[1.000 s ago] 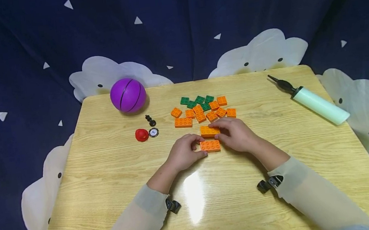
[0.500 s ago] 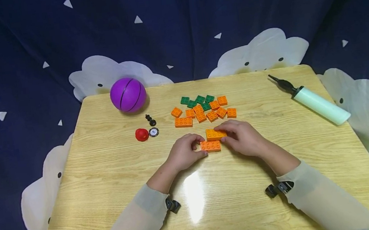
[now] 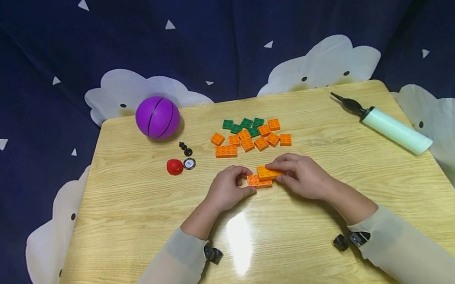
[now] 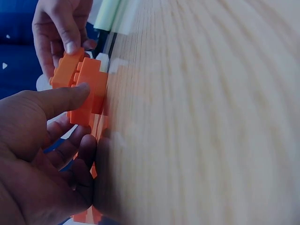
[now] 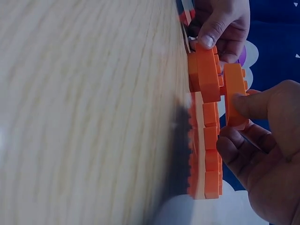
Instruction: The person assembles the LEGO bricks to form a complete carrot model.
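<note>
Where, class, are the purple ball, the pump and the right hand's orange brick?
Purple ball [image 3: 158,117]: head view, centre of its surface.
Pump [image 3: 390,127]: head view, pale green barrel.
Orange brick [image 5: 234,84] in right hand [image 5: 276,164]: right wrist view, long side.

Head view: we record a navy curtain [image 3: 212,40] with white triangles [image 3: 169,25] across the top; wood-grain table [image 3: 289,242] below, bright glare [image 3: 239,243] lower centre.

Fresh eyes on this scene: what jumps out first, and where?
Probably the purple ball at the back left of the wooden table. Then the pale green pump lying at the right. At centre, the right hand holds an orange brick over a lower brick in the left hand.
</note>
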`<control>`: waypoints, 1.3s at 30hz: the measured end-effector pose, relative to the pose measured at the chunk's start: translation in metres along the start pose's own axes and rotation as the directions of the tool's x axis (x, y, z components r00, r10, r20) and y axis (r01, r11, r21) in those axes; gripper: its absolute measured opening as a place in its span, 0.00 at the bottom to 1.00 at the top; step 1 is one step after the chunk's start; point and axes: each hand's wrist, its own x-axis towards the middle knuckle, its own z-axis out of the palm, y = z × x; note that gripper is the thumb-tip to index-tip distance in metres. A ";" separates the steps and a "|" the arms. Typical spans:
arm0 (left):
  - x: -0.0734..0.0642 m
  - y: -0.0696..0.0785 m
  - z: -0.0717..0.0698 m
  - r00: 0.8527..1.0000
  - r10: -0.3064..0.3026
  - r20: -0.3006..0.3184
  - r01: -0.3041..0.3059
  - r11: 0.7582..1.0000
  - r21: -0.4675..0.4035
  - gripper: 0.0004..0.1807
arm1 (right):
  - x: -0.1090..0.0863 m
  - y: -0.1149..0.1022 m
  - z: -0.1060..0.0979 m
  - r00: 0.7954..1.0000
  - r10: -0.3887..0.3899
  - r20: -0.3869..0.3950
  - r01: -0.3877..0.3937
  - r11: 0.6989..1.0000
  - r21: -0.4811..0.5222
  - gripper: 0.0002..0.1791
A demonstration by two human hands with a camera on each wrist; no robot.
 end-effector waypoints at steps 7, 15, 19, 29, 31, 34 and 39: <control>0.000 0.000 0.000 1.000 0.001 0.002 -0.001 1.000 0.008 0.20 | -0.005 -0.001 0.001 0.999 -0.032 0.005 0.032 0.999 -0.014 0.22; 0.000 0.001 0.000 1.000 -0.001 0.002 0.001 1.000 0.016 0.21 | -0.008 -0.002 0.003 0.999 -0.033 0.008 0.033 0.998 -0.044 0.22; 0.000 0.001 0.000 1.000 0.002 0.000 -0.002 1.000 0.015 0.21 | -0.008 -0.004 0.004 0.999 -0.030 0.012 0.031 0.997 -0.070 0.22; 0.001 0.001 0.000 1.000 0.008 -0.002 -0.008 1.000 0.026 0.20 | -0.007 -0.008 0.003 0.999 -0.041 0.030 0.045 0.990 -0.134 0.21; 0.001 0.001 0.000 1.000 0.009 -0.002 -0.009 1.000 0.020 0.20 | -0.006 -0.009 0.002 0.999 -0.042 0.035 0.047 0.987 -0.154 0.21; 0.001 0.001 0.000 1.000 0.009 0.000 -0.009 1.000 0.014 0.20 | -0.005 -0.010 0.002 0.998 -0.057 0.035 0.063 0.980 -0.189 0.20; 0.001 0.000 0.000 1.000 0.006 0.001 -0.006 1.000 0.013 0.19 | -0.005 -0.010 0.005 0.995 -0.103 0.017 0.104 0.964 -0.247 0.19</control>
